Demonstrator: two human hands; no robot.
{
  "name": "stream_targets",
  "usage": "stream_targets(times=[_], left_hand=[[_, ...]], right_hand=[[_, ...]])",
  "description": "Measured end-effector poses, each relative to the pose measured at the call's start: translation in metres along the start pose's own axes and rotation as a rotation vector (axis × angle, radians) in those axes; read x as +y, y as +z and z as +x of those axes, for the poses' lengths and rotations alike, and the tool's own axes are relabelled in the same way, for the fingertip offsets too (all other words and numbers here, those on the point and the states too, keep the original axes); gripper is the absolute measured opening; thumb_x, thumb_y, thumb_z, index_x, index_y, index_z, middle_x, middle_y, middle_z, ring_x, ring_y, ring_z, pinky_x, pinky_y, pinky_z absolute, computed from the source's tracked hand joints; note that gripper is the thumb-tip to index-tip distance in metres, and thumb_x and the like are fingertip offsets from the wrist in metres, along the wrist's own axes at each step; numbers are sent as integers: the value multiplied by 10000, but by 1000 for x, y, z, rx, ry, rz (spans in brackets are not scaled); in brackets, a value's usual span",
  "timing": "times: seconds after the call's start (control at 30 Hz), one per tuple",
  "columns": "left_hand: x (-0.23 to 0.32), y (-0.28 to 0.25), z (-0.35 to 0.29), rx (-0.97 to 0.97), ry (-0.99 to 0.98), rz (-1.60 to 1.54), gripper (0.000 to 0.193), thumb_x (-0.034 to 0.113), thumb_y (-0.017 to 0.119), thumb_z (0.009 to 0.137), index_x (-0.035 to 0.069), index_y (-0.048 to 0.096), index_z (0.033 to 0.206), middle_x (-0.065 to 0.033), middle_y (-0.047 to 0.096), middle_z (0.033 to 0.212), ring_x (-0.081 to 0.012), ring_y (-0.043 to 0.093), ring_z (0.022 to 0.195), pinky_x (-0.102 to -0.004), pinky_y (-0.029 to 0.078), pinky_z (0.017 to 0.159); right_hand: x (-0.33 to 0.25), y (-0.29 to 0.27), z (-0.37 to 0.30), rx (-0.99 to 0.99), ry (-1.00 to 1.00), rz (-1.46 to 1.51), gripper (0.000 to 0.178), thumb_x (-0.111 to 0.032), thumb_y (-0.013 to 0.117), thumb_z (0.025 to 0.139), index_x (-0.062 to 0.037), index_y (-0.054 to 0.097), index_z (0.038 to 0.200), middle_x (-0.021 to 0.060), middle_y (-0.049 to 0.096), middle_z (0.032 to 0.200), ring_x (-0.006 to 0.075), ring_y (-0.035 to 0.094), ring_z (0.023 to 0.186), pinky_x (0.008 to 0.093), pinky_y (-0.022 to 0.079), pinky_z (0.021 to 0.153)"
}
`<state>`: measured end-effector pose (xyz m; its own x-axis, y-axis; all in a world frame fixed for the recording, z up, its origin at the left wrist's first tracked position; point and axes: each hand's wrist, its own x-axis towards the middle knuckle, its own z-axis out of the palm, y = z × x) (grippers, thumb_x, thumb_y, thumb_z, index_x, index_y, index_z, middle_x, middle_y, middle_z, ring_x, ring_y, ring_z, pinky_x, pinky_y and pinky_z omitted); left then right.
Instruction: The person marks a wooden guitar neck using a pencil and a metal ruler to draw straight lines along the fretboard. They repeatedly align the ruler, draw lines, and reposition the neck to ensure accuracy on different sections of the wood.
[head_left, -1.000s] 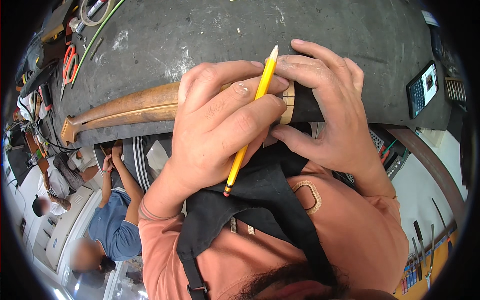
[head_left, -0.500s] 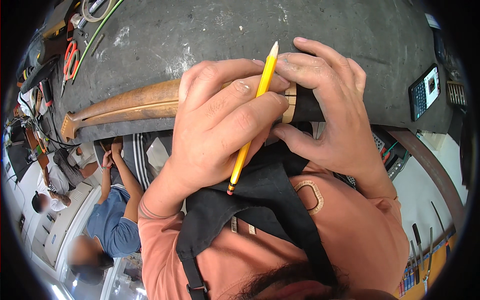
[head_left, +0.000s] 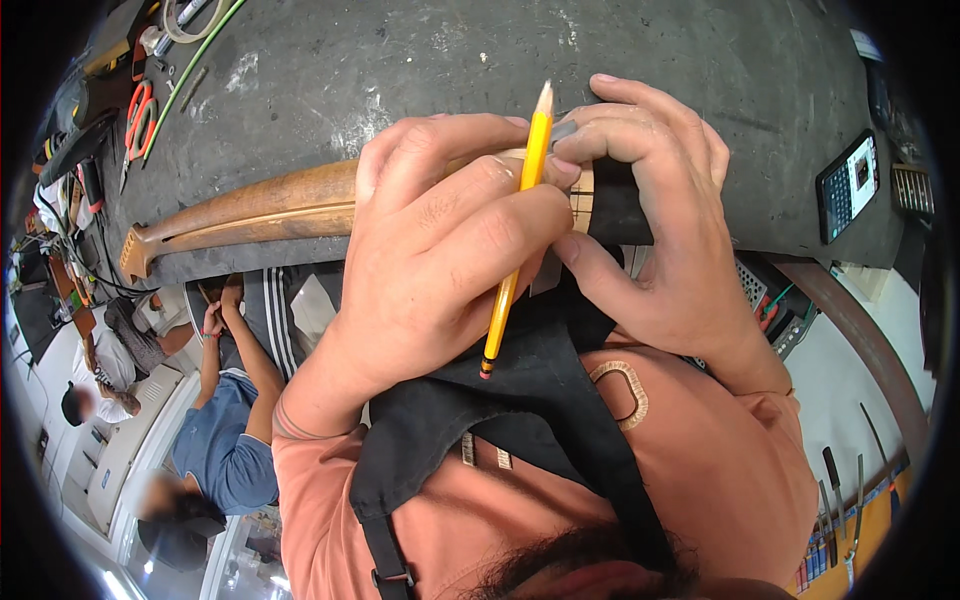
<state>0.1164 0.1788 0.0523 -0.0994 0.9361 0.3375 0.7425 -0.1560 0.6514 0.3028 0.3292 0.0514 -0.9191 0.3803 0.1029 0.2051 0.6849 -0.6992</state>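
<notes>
A yellow pencil (head_left: 536, 150) is threaded between the fingers of my left hand (head_left: 430, 220), point away from me. That hand is closed over the pale end of a long wooden guitar neck (head_left: 270, 200), which has a groove along its length. Dark lines cross the pale end piece (head_left: 582, 195) just right of my fingers. My right hand (head_left: 660, 190) curls around this end, index fingertip on the far side and thumb on the near side. Beneath its index finger shows a thin grey flat piece (head_left: 563, 131), mostly hidden, its kind unclear.
The neck lies along the near edge of a dark worktable (head_left: 400, 60). Orange-handled scissors (head_left: 140, 120), a green cable (head_left: 195, 85) and assorted tools sit at the left. At the right is a phone (head_left: 848, 185). Another person (head_left: 230, 430) sits beyond the table's near-left edge.
The pencil has tipped slightly, its eraser end moving up and right. My right thumb and index finger have shifted a little, and the grey flat piece now shows beneath the index finger.
</notes>
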Motion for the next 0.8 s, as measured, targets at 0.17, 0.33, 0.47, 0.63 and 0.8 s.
stream_targets(times=[0.17,0.33,0.47,0.63,0.8], left_hand=[[1,0,0,1,-39,-39,459,-72,939,770,77,686,1123,-112,858,1196,-395,745,1226,-471,576,1033],[1,-2,1,-16,-47,-52,455,-73,928,793,76,685,1148,-117,859,1207,-394,745,1238,-475,574,1042],[1,-2,0,-15,-51,-69,456,-75,916,818,76,681,1179,-122,858,1210,-392,745,1241,-478,573,1051],[1,-2,-1,-2,-45,-86,462,-78,906,840,73,674,1210,-136,856,1215,-391,744,1240,-478,572,1056],[-7,-9,-10,101,-11,-141,438,47,943,855,71,678,1203,-162,793,1108,-370,736,1134,-482,579,1013]], right_hand=[[-9,5,0,14,59,0,657,-62,856,784,-137,635,1398,67,731,1388,401,532,1552,565,264,1281],[-8,4,1,0,72,5,666,-60,855,777,-140,627,1398,62,727,1395,397,523,1561,567,261,1283],[-9,4,0,-1,80,-1,672,-64,858,773,-141,623,1397,56,725,1401,392,515,1570,568,261,1283],[-9,4,0,-4,73,-9,673,-65,857,770,-140,621,1396,50,725,1402,391,510,1576,564,259,1287],[-8,3,1,-23,56,-12,670,-54,834,774,-130,616,1404,66,724,1411,402,503,1573,557,247,1298]])
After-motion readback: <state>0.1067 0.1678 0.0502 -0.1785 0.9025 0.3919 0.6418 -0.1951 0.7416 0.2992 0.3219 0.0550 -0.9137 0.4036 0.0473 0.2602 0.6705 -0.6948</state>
